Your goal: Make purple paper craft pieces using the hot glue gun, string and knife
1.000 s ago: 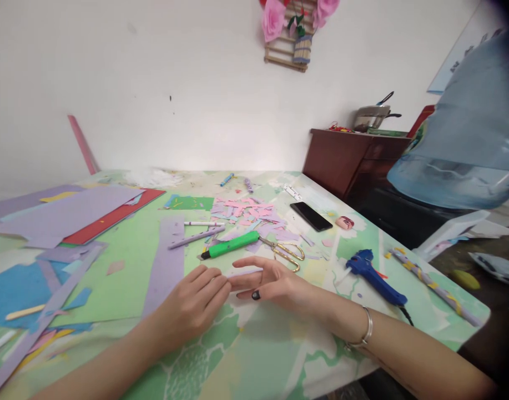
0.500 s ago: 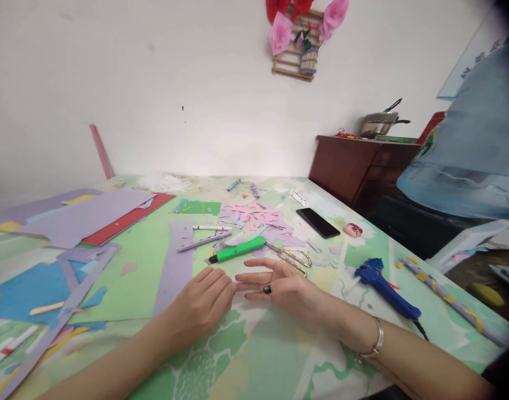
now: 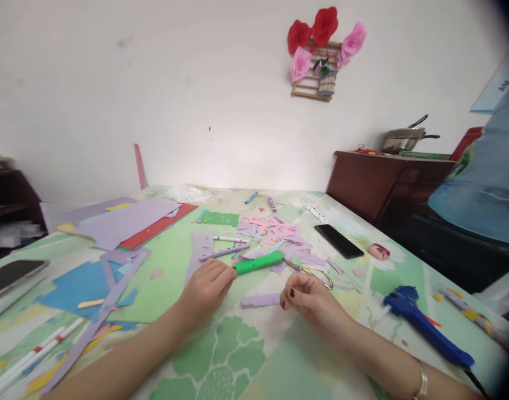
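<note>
In the head view, my right hand [image 3: 315,304] pinches the right end of a short purple paper strip [image 3: 260,300], which has a ragged lower edge and points left. My left hand [image 3: 209,290] is closed with its fingers curled down; what it holds, if anything, is hidden. Just beyond its fingertips lies a green pen-like tool [image 3: 259,263], its near end hidden by the hand. Behind my right hand are gold-handled scissors [image 3: 321,273], partly covered by it. A purple patterned stick [image 3: 224,252] and a white stick [image 3: 231,240] lie behind the green tool.
Pink and purple paper scraps [image 3: 271,228] are heaped mid-table. A black phone [image 3: 338,241] and a blue glue gun [image 3: 429,325] lie right. Coloured sheets [image 3: 129,219], blue paper [image 3: 75,291], white sticks [image 3: 38,355] and another phone [image 3: 15,278] occupy the left.
My hands have moved apart. The right fingers, spread before, are now pinched on the purple strip, which has come into sight. The view has turned left and up, showing the left phone.
</note>
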Demonstrator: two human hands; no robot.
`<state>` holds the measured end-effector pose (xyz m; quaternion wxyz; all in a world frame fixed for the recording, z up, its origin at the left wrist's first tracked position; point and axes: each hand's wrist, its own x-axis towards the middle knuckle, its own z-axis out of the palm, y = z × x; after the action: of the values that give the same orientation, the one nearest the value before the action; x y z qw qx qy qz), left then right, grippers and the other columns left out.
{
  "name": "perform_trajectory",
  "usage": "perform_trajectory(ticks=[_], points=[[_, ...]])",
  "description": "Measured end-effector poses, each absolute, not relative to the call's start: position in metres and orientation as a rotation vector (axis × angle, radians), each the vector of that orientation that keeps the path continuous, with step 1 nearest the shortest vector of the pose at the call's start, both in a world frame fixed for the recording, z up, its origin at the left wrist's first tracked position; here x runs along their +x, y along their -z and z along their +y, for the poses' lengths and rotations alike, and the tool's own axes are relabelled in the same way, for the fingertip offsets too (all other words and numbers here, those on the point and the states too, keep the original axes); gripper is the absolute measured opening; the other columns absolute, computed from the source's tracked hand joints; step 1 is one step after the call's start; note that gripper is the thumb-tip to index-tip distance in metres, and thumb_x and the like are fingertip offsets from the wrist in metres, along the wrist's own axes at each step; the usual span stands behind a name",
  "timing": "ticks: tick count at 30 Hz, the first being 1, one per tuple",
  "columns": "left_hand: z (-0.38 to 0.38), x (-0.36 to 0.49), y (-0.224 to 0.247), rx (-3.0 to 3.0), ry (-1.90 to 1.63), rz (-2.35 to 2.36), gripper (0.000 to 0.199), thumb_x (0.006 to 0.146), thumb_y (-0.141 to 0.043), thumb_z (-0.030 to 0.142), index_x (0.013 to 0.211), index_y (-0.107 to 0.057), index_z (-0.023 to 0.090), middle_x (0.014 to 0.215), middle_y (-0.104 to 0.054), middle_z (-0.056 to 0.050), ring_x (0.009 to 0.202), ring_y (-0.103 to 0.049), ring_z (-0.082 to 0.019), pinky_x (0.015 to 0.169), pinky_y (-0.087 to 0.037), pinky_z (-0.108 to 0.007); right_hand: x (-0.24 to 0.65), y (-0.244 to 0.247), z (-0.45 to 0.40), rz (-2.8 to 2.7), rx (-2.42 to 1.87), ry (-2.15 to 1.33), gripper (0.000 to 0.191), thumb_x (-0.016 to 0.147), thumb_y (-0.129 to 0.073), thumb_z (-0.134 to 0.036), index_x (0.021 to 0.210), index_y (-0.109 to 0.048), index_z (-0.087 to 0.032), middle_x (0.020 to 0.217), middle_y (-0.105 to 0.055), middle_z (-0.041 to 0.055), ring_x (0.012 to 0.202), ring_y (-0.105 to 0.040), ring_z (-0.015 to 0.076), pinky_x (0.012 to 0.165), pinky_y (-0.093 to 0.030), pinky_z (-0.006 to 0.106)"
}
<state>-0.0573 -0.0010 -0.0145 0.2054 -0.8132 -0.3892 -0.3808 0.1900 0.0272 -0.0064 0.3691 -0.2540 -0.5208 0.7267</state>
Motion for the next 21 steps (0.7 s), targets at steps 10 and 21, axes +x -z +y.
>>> perform_trajectory(ticks=[10, 21], points=[[0.100, -0.148, -0.010, -2.059, 0.438, -1.558, 0.024, 0.090, -0.034, 0.016, 0.100, -0.056, 0.012, 0.083, -0.062, -0.012, 0.081, -0.057, -0.025, 0.071, -0.043, -0.037, 0.179, -0.021, 0.033, -1.426, -0.704, -1.855, 0.029, 0.075, -0.068, -0.040, 0.064, -0.063, -0.013, 0.059, -0.064, 0.0030, 0.058, -0.059, 0.0122, 0.066, -0.042, 0.027], [0.242, -0.247, -0.009, -2.031, 0.256, -1.977, 0.021, 0.075, -0.050, 0.013, 0.094, -0.058, 0.015, 0.104, -0.059, -0.015, 0.099, -0.056, -0.028, 0.085, -0.041, -0.039, 0.157, -0.043, 0.070, -1.329, -0.431, -2.223, 0.017, 0.070, -0.075, -0.027, 0.080, -0.069, -0.016, 0.078, -0.069, 0.0038, 0.071, -0.064, 0.0096, 0.069, -0.046, 0.019]])
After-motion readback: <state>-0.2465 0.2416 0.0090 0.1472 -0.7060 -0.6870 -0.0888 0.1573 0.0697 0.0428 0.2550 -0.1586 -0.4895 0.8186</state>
